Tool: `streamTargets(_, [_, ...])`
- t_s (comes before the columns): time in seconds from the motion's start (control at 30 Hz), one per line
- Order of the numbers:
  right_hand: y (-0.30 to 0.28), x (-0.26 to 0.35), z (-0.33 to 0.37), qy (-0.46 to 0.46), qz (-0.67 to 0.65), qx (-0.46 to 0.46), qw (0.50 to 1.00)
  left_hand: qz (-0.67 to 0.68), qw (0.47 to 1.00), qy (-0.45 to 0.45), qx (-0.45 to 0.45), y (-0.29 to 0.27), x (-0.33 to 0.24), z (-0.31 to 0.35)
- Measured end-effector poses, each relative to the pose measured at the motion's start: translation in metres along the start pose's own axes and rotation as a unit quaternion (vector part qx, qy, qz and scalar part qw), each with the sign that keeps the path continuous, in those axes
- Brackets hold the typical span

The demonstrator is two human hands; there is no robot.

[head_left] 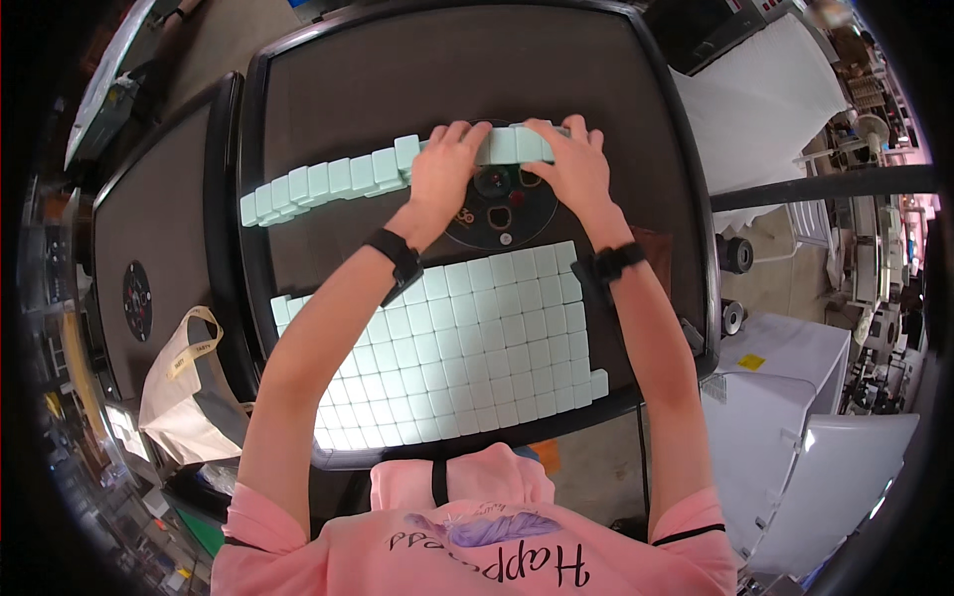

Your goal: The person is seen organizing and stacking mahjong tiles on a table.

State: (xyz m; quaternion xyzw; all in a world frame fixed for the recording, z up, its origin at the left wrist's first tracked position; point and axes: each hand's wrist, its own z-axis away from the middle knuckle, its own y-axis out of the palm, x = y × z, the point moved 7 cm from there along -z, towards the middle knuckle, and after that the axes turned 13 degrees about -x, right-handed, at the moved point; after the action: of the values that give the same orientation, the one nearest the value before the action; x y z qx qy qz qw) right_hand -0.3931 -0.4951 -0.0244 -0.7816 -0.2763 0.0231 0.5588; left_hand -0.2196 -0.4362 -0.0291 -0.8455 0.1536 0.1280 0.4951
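Note:
On a dark square table (328,89) lies a long row of pale green tiles (323,182) stretching from the left toward the middle. My left hand (445,164) and my right hand (574,164) press from each side on the right end of that row (512,145), squeezing a few tiles between the fingers. Under the hands sits a round black panel (502,209) in the table's centre. Closer to me, a large flat block of several rows of the same tiles (477,338) lies face down. Both wrists wear black bands.
A second dark table (149,228) stands to the left, with a cream tote bag (184,382) hanging at its corner. White cabinets (795,417) and a black bar (825,184) are on the right. The far half of the main table holds no tiles.

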Motion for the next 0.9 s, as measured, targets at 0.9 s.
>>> streamTargets(0.9, [0.027, 0.021, 0.001, -0.02, -0.047, -0.039, 0.998, 0.045, 0.997, 0.051, -0.028, -0.058, 0.02, 0.055])
